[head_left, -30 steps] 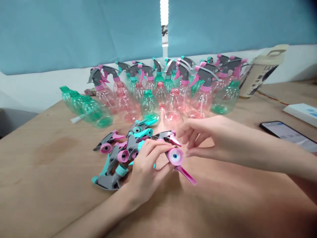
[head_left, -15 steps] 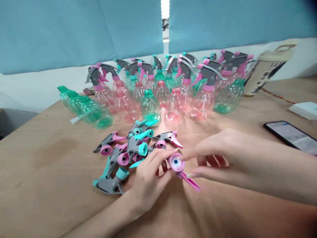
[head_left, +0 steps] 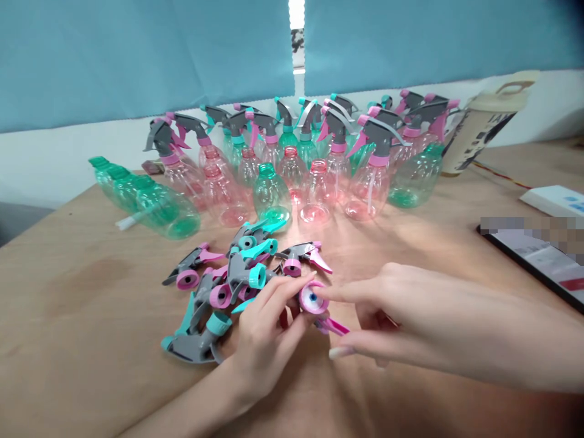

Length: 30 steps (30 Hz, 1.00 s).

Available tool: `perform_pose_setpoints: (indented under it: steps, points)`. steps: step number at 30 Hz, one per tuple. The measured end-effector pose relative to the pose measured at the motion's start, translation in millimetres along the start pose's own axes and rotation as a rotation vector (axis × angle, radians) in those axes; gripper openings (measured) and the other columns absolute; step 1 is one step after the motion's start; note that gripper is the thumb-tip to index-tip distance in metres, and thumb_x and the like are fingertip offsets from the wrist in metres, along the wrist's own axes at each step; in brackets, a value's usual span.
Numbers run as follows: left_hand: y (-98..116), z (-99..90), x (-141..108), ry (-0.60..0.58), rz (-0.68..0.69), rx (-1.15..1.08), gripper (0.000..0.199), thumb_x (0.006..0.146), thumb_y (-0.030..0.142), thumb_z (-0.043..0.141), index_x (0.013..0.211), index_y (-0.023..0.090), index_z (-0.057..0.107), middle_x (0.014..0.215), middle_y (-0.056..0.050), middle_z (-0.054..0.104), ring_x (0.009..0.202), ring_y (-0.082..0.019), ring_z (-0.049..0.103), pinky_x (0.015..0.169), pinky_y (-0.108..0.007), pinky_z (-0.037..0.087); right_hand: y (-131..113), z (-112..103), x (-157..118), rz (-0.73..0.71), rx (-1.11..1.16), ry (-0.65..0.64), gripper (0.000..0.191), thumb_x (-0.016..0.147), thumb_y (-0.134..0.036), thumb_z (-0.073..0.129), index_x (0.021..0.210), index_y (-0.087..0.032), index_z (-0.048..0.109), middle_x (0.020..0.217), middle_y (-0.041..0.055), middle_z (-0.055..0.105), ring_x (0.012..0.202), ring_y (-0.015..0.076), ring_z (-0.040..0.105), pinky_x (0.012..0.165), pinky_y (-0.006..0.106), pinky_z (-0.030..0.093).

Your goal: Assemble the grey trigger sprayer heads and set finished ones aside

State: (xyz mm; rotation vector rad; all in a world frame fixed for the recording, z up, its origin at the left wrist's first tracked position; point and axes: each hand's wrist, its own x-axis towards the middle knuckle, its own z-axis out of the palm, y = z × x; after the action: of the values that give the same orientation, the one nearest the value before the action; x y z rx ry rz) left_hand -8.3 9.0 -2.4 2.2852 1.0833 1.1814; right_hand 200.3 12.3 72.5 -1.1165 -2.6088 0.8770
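My left hand (head_left: 269,334) is closed on a pink and grey spray head (head_left: 314,298), whose round pink collar faces up with a white disc and a small blue centre inside. The index fingertip of my right hand (head_left: 387,322) touches the inside of that collar; its thumb is stretched out apart, below the pink trigger. Left of and behind my left hand lies a pile of loose grey spray heads with turquoise collars (head_left: 219,323) and pink collars (head_left: 187,280).
Pink and green clear bottles (head_left: 272,194) stand behind the pile, several with spray heads on. Green bottles (head_left: 155,204) lie at the left with a white tube. At the right are a phone (head_left: 524,249), a white box (head_left: 554,201) and a large cup (head_left: 483,125).
My right index finger has moved left onto the collar, and its thumb has shifted down and left. The view has shifted slightly, so the bottles appear further left.
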Motion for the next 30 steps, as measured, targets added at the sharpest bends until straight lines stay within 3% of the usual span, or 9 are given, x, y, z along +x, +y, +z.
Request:
perform_pose_setpoints:
  steps: [5,12,16,20,26,30]
  points:
    - [-4,-1.2,-3,0.014,0.019,0.029,0.034,0.086,0.009,0.057,0.119,0.019,0.055,0.102,-0.005,0.061,0.08,-0.013,0.062,0.065,-0.019,0.052,2,-8,12,0.032,0.193,-0.137,0.029,0.093,-0.039,0.045,0.076,-0.019,0.058,0.065,-0.0054,0.059,0.056,0.0069,0.05,0.052,0.019,0.036]
    - [-5,-0.9,0,-0.012,0.036,-0.012,0.035,0.084,0.007,0.057,0.117,0.02,0.056,0.103,-0.006,0.063,0.09,-0.016,0.063,0.076,-0.025,0.054,15,-6,22,-0.043,0.43,-0.036,0.032,0.092,-0.033,0.049,0.076,-0.015,0.069,0.063,-0.0012,0.064,0.056,0.0076,0.056,0.051,0.017,0.04]
    - [-2,-0.8,1,-0.019,0.025,-0.063,0.031,0.085,0.008,0.057,0.114,0.018,0.058,0.1,-0.006,0.064,0.087,-0.015,0.063,0.073,-0.024,0.054,19,1,27,-0.051,0.425,0.072,0.022,0.087,-0.032,0.058,0.088,-0.016,0.073,0.07,0.0007,0.069,0.053,0.0075,0.056,0.048,0.018,0.039]
    - [0,-0.9,2,-0.034,0.013,-0.096,0.031,0.084,0.006,0.057,0.112,0.018,0.059,0.098,-0.005,0.064,0.085,-0.014,0.063,0.073,-0.023,0.053,20,7,29,-0.071,0.37,0.148,0.014,0.081,-0.028,0.064,0.083,-0.017,0.074,0.065,-0.0003,0.068,0.05,0.0063,0.049,0.045,0.018,0.035]
    - [0,-0.9,4,-0.05,0.04,-0.105,0.031,0.083,0.005,0.059,0.111,0.018,0.058,0.097,-0.004,0.064,0.085,-0.014,0.063,0.073,-0.022,0.053,23,9,29,-0.096,0.3,0.18,0.016,0.08,-0.032,0.065,0.08,-0.017,0.073,0.064,0.0004,0.066,0.048,0.0059,0.041,0.043,0.018,0.03]
    - [-1,0.3,3,-0.044,0.043,-0.089,0.031,0.083,0.006,0.059,0.111,0.019,0.059,0.096,-0.004,0.065,0.084,-0.014,0.063,0.074,-0.023,0.053,24,9,29,-0.104,0.281,0.181,0.015,0.08,-0.031,0.066,0.079,-0.016,0.071,0.063,-0.0001,0.065,0.05,0.0062,0.044,0.044,0.018,0.032]
